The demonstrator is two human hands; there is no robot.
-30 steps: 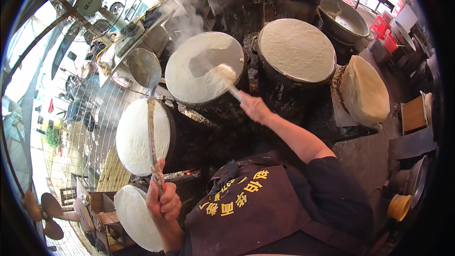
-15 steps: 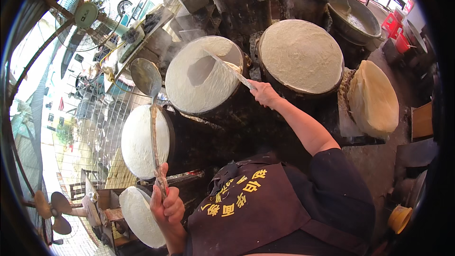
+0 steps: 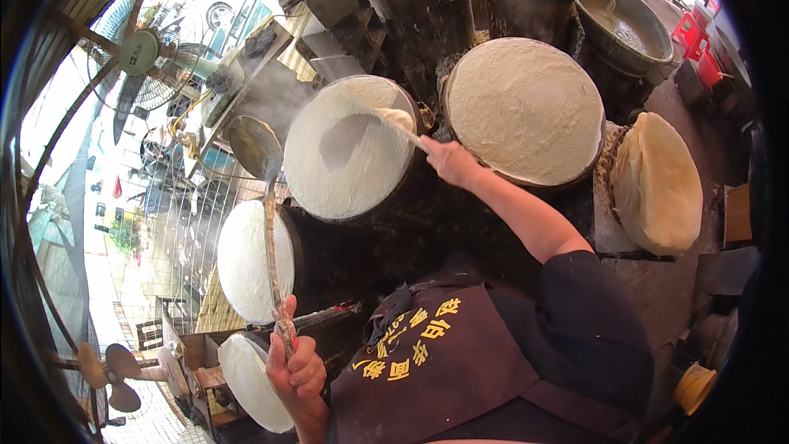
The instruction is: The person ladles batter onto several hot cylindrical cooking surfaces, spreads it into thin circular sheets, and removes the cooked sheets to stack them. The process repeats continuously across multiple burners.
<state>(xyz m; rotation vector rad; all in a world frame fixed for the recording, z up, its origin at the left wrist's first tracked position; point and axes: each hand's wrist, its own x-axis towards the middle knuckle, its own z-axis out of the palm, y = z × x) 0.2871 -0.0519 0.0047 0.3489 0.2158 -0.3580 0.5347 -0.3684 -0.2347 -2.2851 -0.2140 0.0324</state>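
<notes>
My left hand [image 3: 297, 372] is wrapped around the long handle of a ladle [image 3: 256, 148], whose metal bowl is raised beside a round griddle. My right hand [image 3: 451, 163] grips a thin flat scraper [image 3: 417, 140], smeared by motion, over that same griddle. Pale batter [image 3: 329, 189] coats most of the griddle in a thin layer. A grey patch near its middle and the far right rim have no white coat. A small lump of batter [image 3: 396, 118] lies by the scraper.
A second griddle with a cream-coloured sheet [image 3: 526, 111] stands to the right. Beyond it, a stack of flat round sheets [image 3: 657, 185] rests. Two white-coated griddles [image 3: 256, 263] are on the left. A large pot [image 3: 622, 23] and red baskets [image 3: 690, 34] stand back right, near another person. Fans [image 3: 138, 53] are left.
The scraper has swept over the griddle and now looks blurred. My right hand has shifted slightly left. The ladle stays raised in my left hand while the whole view has shifted a little.
</notes>
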